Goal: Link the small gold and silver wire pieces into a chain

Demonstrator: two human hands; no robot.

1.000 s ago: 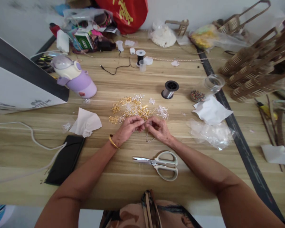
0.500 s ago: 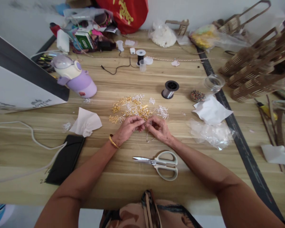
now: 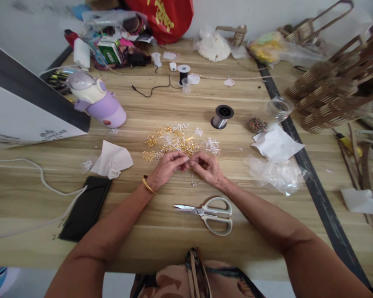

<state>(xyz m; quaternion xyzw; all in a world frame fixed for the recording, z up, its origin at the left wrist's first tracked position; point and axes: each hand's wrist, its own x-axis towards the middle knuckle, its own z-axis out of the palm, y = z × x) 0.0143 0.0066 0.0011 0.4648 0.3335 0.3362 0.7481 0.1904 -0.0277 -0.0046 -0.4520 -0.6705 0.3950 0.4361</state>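
Note:
My left hand (image 3: 174,164) and my right hand (image 3: 207,167) meet fingertip to fingertip over the table, each closed in a pinch. From under my right fingers a thin silvery chain (image 3: 193,181) hangs in a small loop. What the left fingertips pinch is too small to make out. Just beyond both hands lies a pile of gold and silver jewelry findings (image 3: 180,140), with pale pins (image 3: 211,145) to its right. Scissors with light grey handles (image 3: 205,212) lie on the wood nearer to me, blades pointing left.
A wire spool (image 3: 222,116) stands behind the pile. To the left are a purple bottle (image 3: 107,108), a crumpled tissue (image 3: 112,160) and a black flat case (image 3: 85,209). On the right, a clear jar with beads (image 3: 272,114) lies beside plastic bags (image 3: 276,174) and woven baskets (image 3: 326,91).

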